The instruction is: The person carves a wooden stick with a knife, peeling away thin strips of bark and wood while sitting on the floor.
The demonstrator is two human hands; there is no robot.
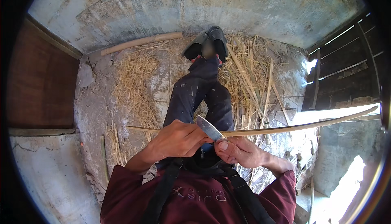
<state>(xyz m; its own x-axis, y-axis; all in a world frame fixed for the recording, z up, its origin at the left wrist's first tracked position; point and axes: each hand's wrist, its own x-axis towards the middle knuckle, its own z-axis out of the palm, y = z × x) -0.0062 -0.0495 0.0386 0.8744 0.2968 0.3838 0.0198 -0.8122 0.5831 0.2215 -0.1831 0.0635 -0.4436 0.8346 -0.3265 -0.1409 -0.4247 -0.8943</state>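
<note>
A long, thin bamboo strip (281,130) lies crosswise over my lap, its long end reaching far to the right and bending slightly. My left hand (181,139) is closed around the strip near its left end, which sticks out past the wrist. In my right hand (240,150) is a knife (209,127); its handle is hidden by the fingers. The blade slants up and left between the two hands, against the strip, close to the left fingers. My right thumb presses near the base of the blade.
My legs stretch forward, ankles crossed, beneath the strip. Straw and shavings (136,83) cover the floor on both sides, with split strips (269,87) on the right. A bamboo pole (142,43) lies along the far wall (203,8). Wooden slats (346,69) stand at the right.
</note>
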